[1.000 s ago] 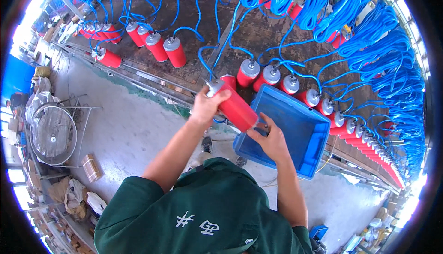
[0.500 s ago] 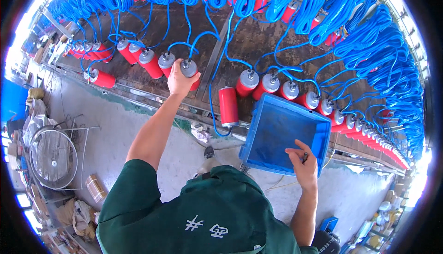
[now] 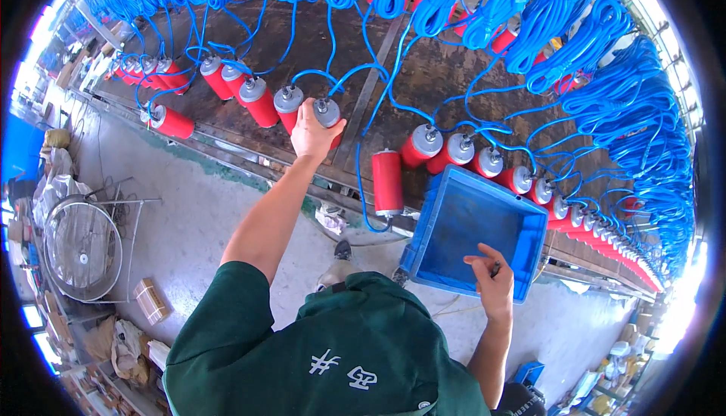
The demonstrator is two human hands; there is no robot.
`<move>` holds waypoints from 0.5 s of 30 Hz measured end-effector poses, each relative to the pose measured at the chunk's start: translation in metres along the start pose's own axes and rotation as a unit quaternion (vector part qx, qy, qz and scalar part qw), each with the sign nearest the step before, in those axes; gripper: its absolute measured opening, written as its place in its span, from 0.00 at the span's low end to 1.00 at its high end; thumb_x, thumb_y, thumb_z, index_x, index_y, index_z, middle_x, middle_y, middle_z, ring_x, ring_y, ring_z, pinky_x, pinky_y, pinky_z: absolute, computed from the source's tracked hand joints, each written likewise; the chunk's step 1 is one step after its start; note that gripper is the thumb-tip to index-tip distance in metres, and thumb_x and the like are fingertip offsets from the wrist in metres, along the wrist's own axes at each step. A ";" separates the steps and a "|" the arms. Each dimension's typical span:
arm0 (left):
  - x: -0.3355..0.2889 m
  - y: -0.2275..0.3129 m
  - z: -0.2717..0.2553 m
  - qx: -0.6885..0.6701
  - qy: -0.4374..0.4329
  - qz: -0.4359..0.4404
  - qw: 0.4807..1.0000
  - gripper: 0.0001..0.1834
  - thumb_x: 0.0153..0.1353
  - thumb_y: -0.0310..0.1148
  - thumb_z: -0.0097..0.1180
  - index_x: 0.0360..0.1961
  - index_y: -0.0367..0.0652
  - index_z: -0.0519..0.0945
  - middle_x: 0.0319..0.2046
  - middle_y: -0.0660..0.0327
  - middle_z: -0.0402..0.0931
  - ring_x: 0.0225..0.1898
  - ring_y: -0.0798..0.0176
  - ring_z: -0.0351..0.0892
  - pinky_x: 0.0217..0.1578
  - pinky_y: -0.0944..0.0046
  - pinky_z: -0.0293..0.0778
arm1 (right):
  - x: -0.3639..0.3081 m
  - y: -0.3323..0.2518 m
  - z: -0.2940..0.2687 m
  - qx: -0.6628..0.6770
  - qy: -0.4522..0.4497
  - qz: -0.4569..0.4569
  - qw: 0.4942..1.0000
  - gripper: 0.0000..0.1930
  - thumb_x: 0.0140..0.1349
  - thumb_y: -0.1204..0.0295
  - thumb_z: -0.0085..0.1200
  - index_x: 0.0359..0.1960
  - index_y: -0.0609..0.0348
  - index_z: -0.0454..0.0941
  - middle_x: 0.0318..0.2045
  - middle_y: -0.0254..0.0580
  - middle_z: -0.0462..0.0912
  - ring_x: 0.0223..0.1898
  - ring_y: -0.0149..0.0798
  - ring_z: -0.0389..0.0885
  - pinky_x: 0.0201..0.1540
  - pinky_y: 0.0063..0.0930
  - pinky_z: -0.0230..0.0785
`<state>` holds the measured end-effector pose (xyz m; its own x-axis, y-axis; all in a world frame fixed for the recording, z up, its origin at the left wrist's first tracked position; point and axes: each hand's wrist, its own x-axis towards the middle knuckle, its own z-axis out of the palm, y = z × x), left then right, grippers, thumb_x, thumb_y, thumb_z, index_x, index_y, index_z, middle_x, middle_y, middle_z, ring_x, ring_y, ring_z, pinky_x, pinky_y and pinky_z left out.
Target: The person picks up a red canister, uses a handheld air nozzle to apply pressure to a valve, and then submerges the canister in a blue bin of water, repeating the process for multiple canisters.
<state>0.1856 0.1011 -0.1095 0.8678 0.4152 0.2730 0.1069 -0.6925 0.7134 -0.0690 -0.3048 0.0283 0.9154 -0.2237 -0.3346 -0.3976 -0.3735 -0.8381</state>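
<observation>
"Which hand has the can (image 3: 328, 116)?"

"The left hand (image 3: 311, 135). The can is right inside its grip: thumb along the right side, the other fingers round the left, closed near the grey cap (image 3: 325, 106)."

"Its long axis?"

"Close to upright, cap up, so the fingers wrap across it. The cable (image 3: 354, 70) leaves the cap and runs on past the fingers, away from the body."

"What's beside them?"

"A neighbour can (image 3: 287, 103) just to their left, also cap up; whether it touches the hand, I can't tell. A loose can (image 3: 388, 178) is off to the right of the thumb and nearer the body, apart from it, long axis pointing roughly toward the wearer."

"And the right hand (image 3: 494, 287)?"

"Much farther from the held can, seen over the near side of the bin (image 3: 476, 223). Index finger and thumb are spread apart. A small dark piece (image 3: 495, 269) shows among the fingers; whether they pinch it, I can't tell."
</observation>
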 end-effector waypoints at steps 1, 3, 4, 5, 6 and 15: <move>-0.001 0.004 0.001 0.001 0.001 0.000 1.000 0.47 0.47 0.50 0.82 0.65 0.44 0.72 0.60 0.52 0.80 0.60 0.42 0.81 0.58 0.46 0.78 | 0.003 0.005 0.003 -0.005 -0.004 -0.010 1.000 0.24 0.71 0.66 0.66 0.63 0.68 0.80 0.43 0.40 0.93 0.31 0.20 0.75 0.34 0.19 0.68; -0.002 0.008 0.001 0.012 -0.012 -0.039 0.999 0.47 0.48 0.51 0.81 0.65 0.44 0.72 0.60 0.52 0.79 0.60 0.42 0.81 0.57 0.45 0.79 | 0.007 0.005 0.007 -0.010 -0.010 -0.021 1.000 0.23 0.71 0.66 0.66 0.62 0.68 0.80 0.43 0.40 0.93 0.31 0.20 0.75 0.34 0.19 0.68; -0.003 0.008 -0.001 0.011 -0.018 -0.036 0.999 0.48 0.48 0.51 0.81 0.66 0.44 0.71 0.60 0.52 0.79 0.60 0.42 0.81 0.57 0.46 0.79 | 0.008 0.002 0.011 -0.012 -0.018 -0.020 1.000 0.23 0.71 0.66 0.66 0.62 0.68 0.80 0.43 0.40 0.93 0.32 0.21 0.76 0.35 0.20 0.68; -0.002 0.004 -0.001 0.012 -0.016 -0.038 0.999 0.48 0.48 0.51 0.81 0.66 0.44 0.71 0.60 0.52 0.79 0.60 0.42 0.81 0.57 0.46 0.79 | 0.010 0.000 0.014 -0.013 -0.027 -0.018 0.999 0.23 0.71 0.66 0.65 0.62 0.68 0.81 0.42 0.41 0.93 0.32 0.21 0.77 0.35 0.20 0.69; -0.001 0.001 -0.002 0.004 -0.017 -0.012 1.000 0.48 0.48 0.52 0.81 0.66 0.44 0.71 0.60 0.52 0.79 0.60 0.42 0.81 0.57 0.46 0.79 | 0.012 0.000 0.015 -0.014 -0.028 -0.018 0.999 0.23 0.71 0.66 0.65 0.62 0.68 0.81 0.42 0.41 0.93 0.32 0.21 0.77 0.35 0.20 0.69; -0.002 -0.002 -0.007 -0.021 -0.058 0.015 0.998 0.51 0.50 0.47 0.81 0.70 0.41 0.67 0.65 0.45 0.75 0.65 0.39 0.77 0.63 0.47 0.76 | 0.015 -0.002 0.016 -0.031 -0.019 -0.010 0.999 0.14 0.70 0.70 0.63 0.51 0.66 0.80 0.38 0.43 0.92 0.27 0.22 0.77 0.31 0.22 0.70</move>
<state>0.1807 0.1058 -0.1072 0.9206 0.3225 0.2203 0.0620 -0.6777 0.7327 -0.0537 -0.2934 0.0182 0.9248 -0.1811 -0.3345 -0.3803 -0.4325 -0.8175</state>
